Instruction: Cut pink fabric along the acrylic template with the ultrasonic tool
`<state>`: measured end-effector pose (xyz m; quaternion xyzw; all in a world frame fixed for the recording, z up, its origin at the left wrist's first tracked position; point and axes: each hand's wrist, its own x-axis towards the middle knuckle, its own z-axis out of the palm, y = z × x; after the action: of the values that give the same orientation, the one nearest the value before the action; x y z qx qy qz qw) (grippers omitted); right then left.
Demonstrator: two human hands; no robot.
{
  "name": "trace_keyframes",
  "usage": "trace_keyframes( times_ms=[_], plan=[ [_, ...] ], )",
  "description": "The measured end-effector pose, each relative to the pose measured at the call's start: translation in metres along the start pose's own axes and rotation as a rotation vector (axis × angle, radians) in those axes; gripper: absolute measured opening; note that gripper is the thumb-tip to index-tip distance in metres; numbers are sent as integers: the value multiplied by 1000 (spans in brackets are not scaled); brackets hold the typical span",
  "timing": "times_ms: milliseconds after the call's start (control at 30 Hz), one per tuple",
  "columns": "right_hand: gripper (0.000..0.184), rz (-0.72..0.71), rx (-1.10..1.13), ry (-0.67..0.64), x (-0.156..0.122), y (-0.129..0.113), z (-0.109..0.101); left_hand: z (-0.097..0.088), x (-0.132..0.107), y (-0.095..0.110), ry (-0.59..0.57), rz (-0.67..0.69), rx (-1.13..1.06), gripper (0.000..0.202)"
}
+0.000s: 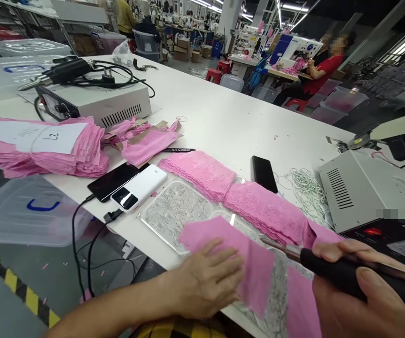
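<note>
My left hand lies flat, fingers stretched out, pressing a pink lace piece onto a clear plastic plate at the table's near edge. My right hand is wrapped round the black handle of a pen-like cutting tool; its metal tip rests over the pink lace just right of my left fingers. Behind the plate, a row of stacked pink lace strips runs across the table.
A white power bank and black phone with cables lie left of the plate; another phone and rubber bands behind. Grey machine boxes, a labelled pink lace pile, a seated person in red.
</note>
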<state>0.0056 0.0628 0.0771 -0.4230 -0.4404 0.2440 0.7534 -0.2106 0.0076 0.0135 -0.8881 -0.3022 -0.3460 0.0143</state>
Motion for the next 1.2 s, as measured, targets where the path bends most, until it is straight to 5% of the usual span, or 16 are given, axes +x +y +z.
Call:
trace_keyframes(
  times_ms=[300, 1200],
  plan=[
    [12, 132, 156, -250, -17, 22, 69, -40, -51, -31, 88, -224, 145, 25],
    [10, 148, 156, -315, -26, 25, 77, -38, -67, -33, 101, -232, 149, 27]
  ],
)
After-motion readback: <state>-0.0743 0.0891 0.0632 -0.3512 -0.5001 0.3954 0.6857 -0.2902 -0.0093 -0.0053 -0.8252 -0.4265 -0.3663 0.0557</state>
